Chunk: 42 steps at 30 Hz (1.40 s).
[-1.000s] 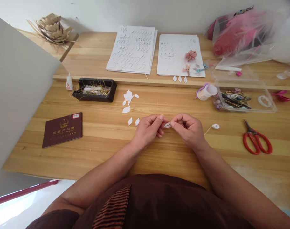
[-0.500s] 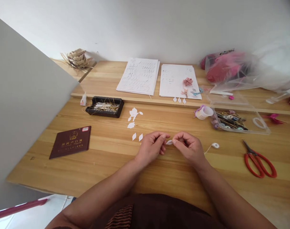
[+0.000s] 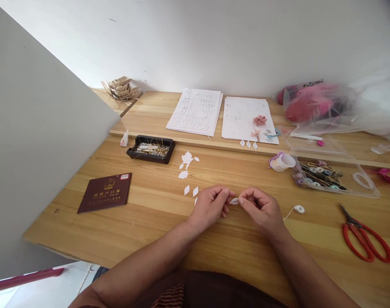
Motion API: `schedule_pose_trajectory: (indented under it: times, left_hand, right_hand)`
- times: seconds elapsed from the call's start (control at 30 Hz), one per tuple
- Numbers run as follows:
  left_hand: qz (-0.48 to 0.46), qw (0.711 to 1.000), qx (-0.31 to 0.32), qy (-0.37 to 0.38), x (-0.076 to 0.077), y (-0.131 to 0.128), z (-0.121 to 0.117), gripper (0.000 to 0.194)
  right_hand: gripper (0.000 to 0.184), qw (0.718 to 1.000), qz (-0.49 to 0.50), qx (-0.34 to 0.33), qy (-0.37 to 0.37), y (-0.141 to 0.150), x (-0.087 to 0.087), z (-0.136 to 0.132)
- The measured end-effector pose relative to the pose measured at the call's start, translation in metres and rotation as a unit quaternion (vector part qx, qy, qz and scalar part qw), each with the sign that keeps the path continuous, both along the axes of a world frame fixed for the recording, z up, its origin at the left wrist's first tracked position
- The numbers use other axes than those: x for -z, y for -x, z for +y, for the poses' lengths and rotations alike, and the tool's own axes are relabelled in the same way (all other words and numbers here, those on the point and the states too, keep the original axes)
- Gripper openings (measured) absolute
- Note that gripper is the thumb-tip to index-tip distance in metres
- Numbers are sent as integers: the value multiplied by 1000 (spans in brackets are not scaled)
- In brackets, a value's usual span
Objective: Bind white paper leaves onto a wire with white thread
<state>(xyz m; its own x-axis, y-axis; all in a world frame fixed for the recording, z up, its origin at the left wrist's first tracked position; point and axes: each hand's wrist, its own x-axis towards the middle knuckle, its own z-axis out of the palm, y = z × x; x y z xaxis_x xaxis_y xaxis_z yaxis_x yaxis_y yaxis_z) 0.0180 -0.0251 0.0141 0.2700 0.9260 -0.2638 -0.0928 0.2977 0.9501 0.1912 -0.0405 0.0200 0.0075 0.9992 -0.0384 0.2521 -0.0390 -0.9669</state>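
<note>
A small white leaf-shaped paper cutout (image 3: 234,201) with a dark line down its middle is between my two hands. My right hand (image 3: 259,209) pinches its right end between thumb and forefinger. At its left end is my left hand (image 3: 211,207), thumb and forefinger pressed together; what they grip is too small to make out. Left of my left hand lie loose white leaf cutouts (image 3: 187,190), one partly covered by the hand. A small white thread spool (image 3: 299,208) rests to the right, its thread running toward my right wrist.
Red-handled scissors (image 3: 364,237) lie at the right. Behind are a clear box (image 3: 370,192) of spools and tools, a white cup (image 3: 283,162) and a black tray (image 3: 169,152). A maroon booklet (image 3: 105,192) lies left. Paper stacks (image 3: 195,112) sit on the raised ledge.
The whole view has shifted, so everything appears slightly lower and further right. Both hands keep nearly the same pinch around the paper leaf.
</note>
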Motion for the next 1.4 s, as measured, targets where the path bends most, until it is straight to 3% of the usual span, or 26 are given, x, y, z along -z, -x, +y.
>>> schedule_pose_trajectory:
  times: [0.9,1.1,1.4]
  left_hand:
    - [-2,1000,-10,-6,3,-2,0,37]
    - [34,999,32,-14,5,0,0,43]
    - [50,998,39,-3,-2,4,-1,41]
  right_hand:
    - [22,1000,-16,-1,-19,-4,8,1]
    - [21,1000,-13,1,-17,-2,4,1]
    - [16,999,-28,-17,-28,-3,1,3]
